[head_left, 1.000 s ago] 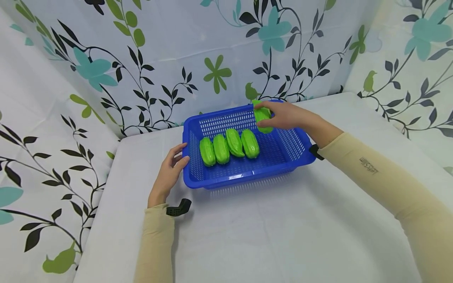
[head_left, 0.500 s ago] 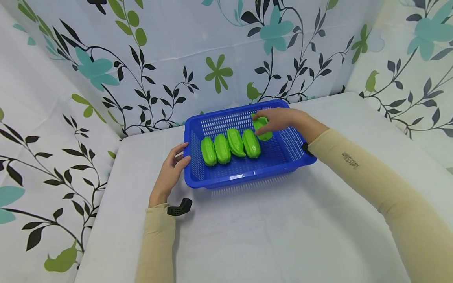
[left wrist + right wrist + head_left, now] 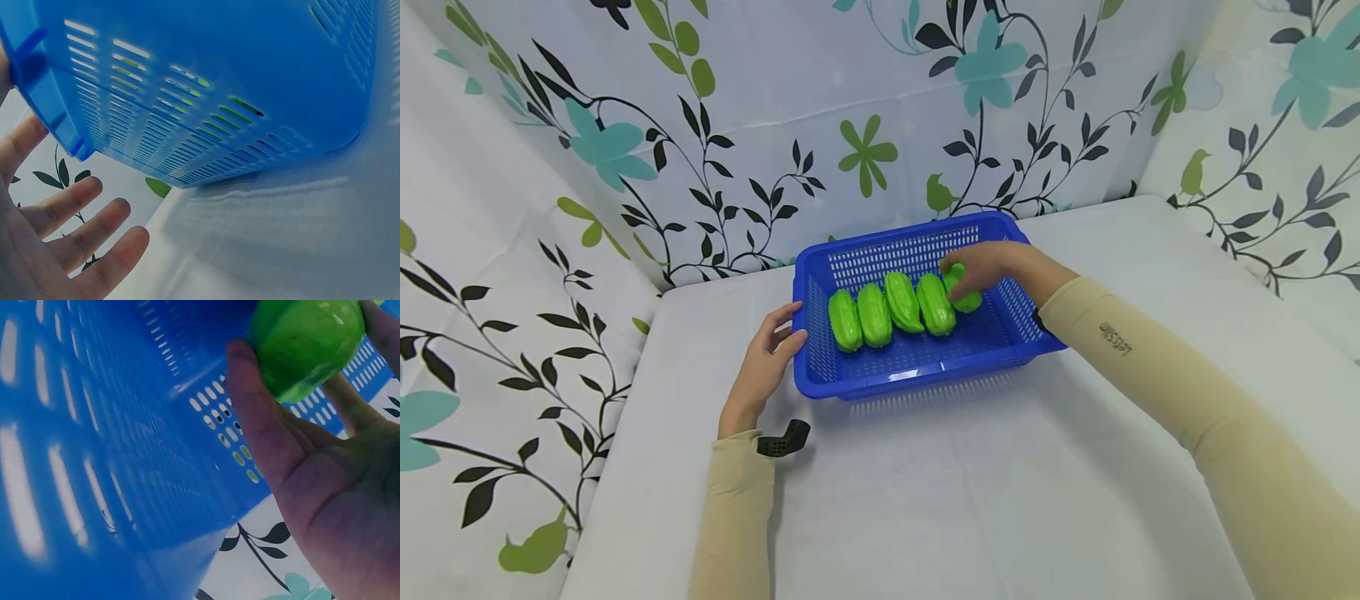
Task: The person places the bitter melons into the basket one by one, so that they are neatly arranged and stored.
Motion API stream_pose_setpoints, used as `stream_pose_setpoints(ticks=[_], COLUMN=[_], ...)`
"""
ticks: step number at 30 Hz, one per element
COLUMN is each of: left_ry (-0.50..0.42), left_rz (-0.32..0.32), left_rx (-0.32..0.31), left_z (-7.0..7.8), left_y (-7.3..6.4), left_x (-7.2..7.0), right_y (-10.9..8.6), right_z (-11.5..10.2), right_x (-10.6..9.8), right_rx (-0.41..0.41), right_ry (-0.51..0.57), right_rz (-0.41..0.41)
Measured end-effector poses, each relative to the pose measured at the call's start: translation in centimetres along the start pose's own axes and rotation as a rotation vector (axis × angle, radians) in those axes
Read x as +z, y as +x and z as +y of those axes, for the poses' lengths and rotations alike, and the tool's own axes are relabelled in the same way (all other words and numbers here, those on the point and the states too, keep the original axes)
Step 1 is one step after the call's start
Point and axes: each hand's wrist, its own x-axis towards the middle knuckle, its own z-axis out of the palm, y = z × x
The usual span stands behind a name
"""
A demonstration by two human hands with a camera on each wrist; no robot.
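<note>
A blue slotted basket (image 3: 895,387) stands on the white cloth. Several glossy green ribbed vegetables (image 3: 874,317) lie side by side in it, lengthwise from front to back. At the right end of this row, my right hand (image 3: 988,265) holds another green vegetable (image 3: 967,300) low inside the basket, partly covered by the fingers. The right wrist view shows the rounded end of that green vegetable (image 3: 306,350) between thumb and fingers. My left hand (image 3: 766,362) touches the basket's left rim with thumb and index fingertip. Its other fingers (image 3: 94,237) extend loosely beside the basket wall (image 3: 262,56).
White cloth (image 3: 887,500) covers the table in front of the basket. A leaf-patterned curtain (image 3: 760,83) hangs right behind the basket and along both sides. The basket's right wall stands close beside my right wrist.
My right hand has lowered the green vegetable from the back rim down into the basket, toward the right end of the row. The left hand has stayed at the rim.
</note>
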Motion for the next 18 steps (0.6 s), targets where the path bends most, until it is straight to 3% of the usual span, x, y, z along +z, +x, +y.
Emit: stream_pose_setpoints(ticks=[11,18], left_ry=[-0.003,-0.005], left_rz=[-0.004,-0.008], left_rx=[0.012,0.014], left_z=[0.03,0.04], left_y=[-0.03,-0.01], left_x=[-0.09,-0.08], right_y=[0.38,0.46], right_z=[-0.17,-0.17], right_x=[0.48,0.81], right_rx=[0.028,0.079], right_ry=[-0.002,0.107], right_rz=[-0.047,-0.126])
